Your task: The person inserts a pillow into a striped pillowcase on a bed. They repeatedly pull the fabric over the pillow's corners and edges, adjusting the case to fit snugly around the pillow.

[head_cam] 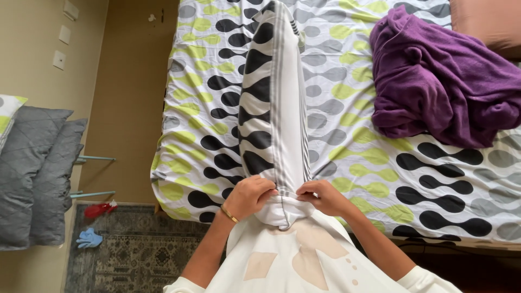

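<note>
Gripping the near end of a long pillow [274, 103], the left hand [249, 196] and the right hand [321, 196] sit side by side at the bottom middle of the view, both with fingers [264, 187] curled together and clamped on the bunched white fabric at the pillow's open end. The pillow wears a case patterned in black, grey and white blobs with a band of grey stripes running down its length; it stands on edge and stretches away from the person across the bed [190, 135], its far end reaching the top of the view. Its near end presses against the person's white top [282, 260], which carries pale beige shapes. A thin gold bracelet [229, 214] circles the left wrist.

The bed carries a sheet in the same blob pattern with added lime green. On it, to the right of the pillow and apart from it, lies a crumpled purple blanket [439, 81], and a brownish cushion [488, 21] shows at the top right corner, just beyond the blanket.

Left of the bed, the floor is tan, and a grey patterned rug [135, 249] lies at the lower left. On the rug rest a red cloth [100, 209] and a light blue cloth [89, 237], near each other. Two grey quilted pillows [38, 173] lean at the far left edge, well apart from the hands
</note>
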